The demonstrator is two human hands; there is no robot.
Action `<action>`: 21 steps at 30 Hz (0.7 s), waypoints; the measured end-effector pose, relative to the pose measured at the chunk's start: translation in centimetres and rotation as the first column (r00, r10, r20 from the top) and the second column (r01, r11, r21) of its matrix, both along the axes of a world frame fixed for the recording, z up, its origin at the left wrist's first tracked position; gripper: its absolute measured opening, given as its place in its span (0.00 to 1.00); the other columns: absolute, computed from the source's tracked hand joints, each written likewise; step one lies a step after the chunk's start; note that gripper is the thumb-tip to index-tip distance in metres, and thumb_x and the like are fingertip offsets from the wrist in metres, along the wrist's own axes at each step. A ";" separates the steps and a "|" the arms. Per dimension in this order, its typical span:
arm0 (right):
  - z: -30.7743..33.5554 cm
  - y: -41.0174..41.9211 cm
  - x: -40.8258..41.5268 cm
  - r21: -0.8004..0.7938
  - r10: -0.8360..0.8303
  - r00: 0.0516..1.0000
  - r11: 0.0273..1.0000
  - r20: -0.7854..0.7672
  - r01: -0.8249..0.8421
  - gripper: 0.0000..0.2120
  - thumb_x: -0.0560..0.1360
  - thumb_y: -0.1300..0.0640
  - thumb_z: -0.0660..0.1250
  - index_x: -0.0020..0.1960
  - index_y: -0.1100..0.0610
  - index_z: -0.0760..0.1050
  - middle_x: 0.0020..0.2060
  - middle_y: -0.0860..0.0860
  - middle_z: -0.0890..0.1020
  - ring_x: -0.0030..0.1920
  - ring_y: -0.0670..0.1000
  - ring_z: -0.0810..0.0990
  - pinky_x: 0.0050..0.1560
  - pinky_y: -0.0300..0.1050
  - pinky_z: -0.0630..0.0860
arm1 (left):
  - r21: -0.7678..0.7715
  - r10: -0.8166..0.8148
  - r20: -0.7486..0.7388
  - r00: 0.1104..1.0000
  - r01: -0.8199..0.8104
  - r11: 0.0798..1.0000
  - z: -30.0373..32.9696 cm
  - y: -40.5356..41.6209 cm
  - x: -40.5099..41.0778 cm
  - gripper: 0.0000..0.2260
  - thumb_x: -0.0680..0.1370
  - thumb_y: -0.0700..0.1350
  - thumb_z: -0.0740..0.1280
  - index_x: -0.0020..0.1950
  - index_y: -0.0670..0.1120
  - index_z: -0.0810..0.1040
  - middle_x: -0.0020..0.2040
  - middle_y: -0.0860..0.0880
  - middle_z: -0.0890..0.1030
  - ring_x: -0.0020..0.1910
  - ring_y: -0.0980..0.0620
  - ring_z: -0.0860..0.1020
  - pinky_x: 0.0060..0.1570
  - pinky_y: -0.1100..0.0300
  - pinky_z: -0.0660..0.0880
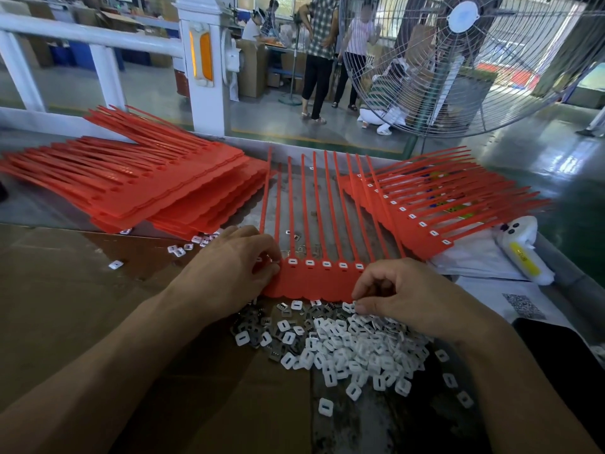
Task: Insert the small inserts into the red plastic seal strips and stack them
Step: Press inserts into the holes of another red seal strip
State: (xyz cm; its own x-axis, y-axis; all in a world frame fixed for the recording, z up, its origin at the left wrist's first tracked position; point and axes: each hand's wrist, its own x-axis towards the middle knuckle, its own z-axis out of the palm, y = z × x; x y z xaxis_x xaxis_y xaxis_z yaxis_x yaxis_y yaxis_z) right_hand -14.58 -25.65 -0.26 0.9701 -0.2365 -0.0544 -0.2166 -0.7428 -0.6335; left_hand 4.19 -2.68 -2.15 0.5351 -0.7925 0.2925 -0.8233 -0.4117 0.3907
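A red seal strip sheet (319, 281) lies flat in front of me, its thin tails fanning away toward the table's far edge. Several white inserts sit in its sockets along the row (326, 264). My left hand (235, 267) pinches the sheet's left end with curled fingers. My right hand (396, 290) hovers over the sheet's right end, fingertips curled down onto a white insert at the top of the loose pile of white inserts (353, 348). Small metal clips (258, 326) are mixed into the pile's left side.
A stack of red sheets without inserts (157, 188) lies at the left. A stack with white inserts (435, 208) lies at the right. Cardboard (65, 290) covers the near left table. A white bottle (520, 250), papers and a dark phone (563, 352) sit right. A large fan (465, 60) stands behind.
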 end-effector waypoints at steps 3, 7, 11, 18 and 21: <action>0.2 0.3 0.0 -0.045 0.008 1.000 0.999 -0.004 -0.009 0.06 0.75 0.49 0.77 0.46 0.41 0.82 0.36 0.42 0.85 0.35 0.41 0.82 0.35 0.36 0.75 | 0.002 -0.003 0.008 1.000 0.003 1.000 -0.1 0.1 0.0 0.09 0.80 0.54 0.66 0.59 0.58 0.79 0.57 0.58 0.76 0.60 0.57 0.71 0.62 0.57 0.70; 0.4 0.7 0.1 -0.032 0.000 1.000 0.999 -0.006 -0.001 0.08 0.75 0.53 0.77 0.44 0.42 0.80 0.35 0.41 0.85 0.33 0.41 0.82 0.33 0.33 0.74 | -0.002 -0.003 0.008 1.000 0.003 1.000 -0.1 0.0 0.1 0.09 0.80 0.55 0.66 0.59 0.58 0.79 0.56 0.59 0.76 0.59 0.57 0.71 0.62 0.56 0.71; 0.5 0.8 -0.2 -0.001 0.001 1.000 1.000 -0.014 -0.001 0.06 0.75 0.50 0.76 0.45 0.41 0.79 0.35 0.43 0.85 0.32 0.41 0.81 0.32 0.34 0.75 | -0.013 -0.005 0.013 1.000 0.005 1.000 -0.1 0.0 0.1 0.09 0.80 0.54 0.67 0.59 0.57 0.80 0.55 0.58 0.76 0.58 0.56 0.71 0.60 0.57 0.71; 0.3 -0.2 0.1 0.181 -0.268 0.904 0.959 0.333 0.218 0.08 0.77 0.57 0.74 0.47 0.43 0.81 0.39 0.45 0.85 0.34 0.41 0.80 0.37 0.34 0.74 | -0.014 -0.006 0.015 1.000 0.006 1.000 -0.2 0.0 0.1 0.09 0.80 0.54 0.67 0.59 0.57 0.80 0.56 0.58 0.76 0.58 0.57 0.71 0.60 0.57 0.71; 0.2 -1.1 -0.1 0.263 -0.426 0.818 0.901 0.386 0.345 0.09 0.77 0.58 0.73 0.47 0.43 0.84 0.36 0.44 0.85 0.32 0.41 0.79 0.30 0.34 0.73 | -0.012 -0.003 0.011 1.000 0.003 1.000 -0.1 -0.1 0.1 0.09 0.80 0.55 0.67 0.59 0.58 0.80 0.56 0.58 0.76 0.58 0.56 0.71 0.61 0.56 0.71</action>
State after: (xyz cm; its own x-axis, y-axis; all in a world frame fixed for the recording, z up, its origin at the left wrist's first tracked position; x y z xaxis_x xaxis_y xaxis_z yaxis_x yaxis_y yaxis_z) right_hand -14.70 -26.75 -0.03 0.7371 -0.6218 0.2646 -0.1419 -0.5252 -0.8391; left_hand 4.33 -2.73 -2.26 0.5297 -0.7903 0.3080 -0.8287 -0.4048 0.3866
